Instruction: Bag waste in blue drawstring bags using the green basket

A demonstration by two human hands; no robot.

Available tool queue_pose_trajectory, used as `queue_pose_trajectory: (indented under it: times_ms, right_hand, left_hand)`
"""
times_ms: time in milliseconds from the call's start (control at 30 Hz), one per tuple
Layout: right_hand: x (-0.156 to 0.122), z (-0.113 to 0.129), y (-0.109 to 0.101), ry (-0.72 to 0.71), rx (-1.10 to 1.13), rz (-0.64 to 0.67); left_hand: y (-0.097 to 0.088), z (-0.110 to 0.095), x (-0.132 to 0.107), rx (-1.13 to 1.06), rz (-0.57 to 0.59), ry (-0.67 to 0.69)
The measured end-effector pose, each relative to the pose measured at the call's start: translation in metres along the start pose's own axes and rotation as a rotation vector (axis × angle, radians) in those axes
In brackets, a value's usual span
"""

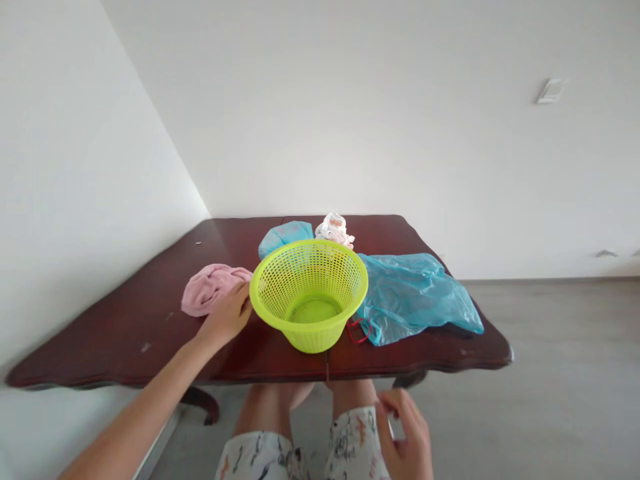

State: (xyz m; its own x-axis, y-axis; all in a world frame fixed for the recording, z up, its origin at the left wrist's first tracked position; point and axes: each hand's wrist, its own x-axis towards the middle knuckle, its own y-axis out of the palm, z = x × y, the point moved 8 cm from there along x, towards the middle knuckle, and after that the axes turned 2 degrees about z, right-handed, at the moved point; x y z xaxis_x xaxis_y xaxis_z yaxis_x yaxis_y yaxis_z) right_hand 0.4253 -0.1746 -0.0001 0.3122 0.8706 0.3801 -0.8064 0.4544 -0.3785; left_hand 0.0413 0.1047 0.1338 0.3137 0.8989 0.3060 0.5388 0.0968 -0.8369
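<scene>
A lime-green plastic basket (313, 337) with perforated sides stands upright near the table's front edge, and nothing shows inside it. My left hand (233, 313) is closed at the basket's left rim, its fingertips partly hidden. Just behind that hand lies a crumpled pink cloth (207, 290). Above my lap, clear of the table, my right hand (406, 430) is curled with thumb and forefinger together; I see nothing in it. To the basket's right a blue translucent plastic bag (415, 293) with a red drawstring (359, 331) lies spread flat.
Behind the basket sit a blue plastic bundle (285, 237) and a crumpled white plastic bag (334, 229). All of this rests on a dark red wooden table (140, 313) with a wavy edge, set against white walls. My knees are under its front edge.
</scene>
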Motion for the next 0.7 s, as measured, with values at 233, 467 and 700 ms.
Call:
queue_pose_trajectory:
  times_ms: [233,467,700]
  right_hand:
    - [0.160,0.013,0.031,-0.138,-0.324,0.020]
    - [0.190,-0.014,0.010,0.035,-0.293,-0.016]
    - [0.129,0.006,-0.053,0.265,0.442,-0.211]
  left_hand:
    - [0.069,0.039,-0.164,-0.057,-0.126,-0.051]
    - [0.100,0.002,-0.196,0.064,-0.323,-0.127]
    - [0.121,-0.063,-0.191,-0.629,-0.231,-0.096]
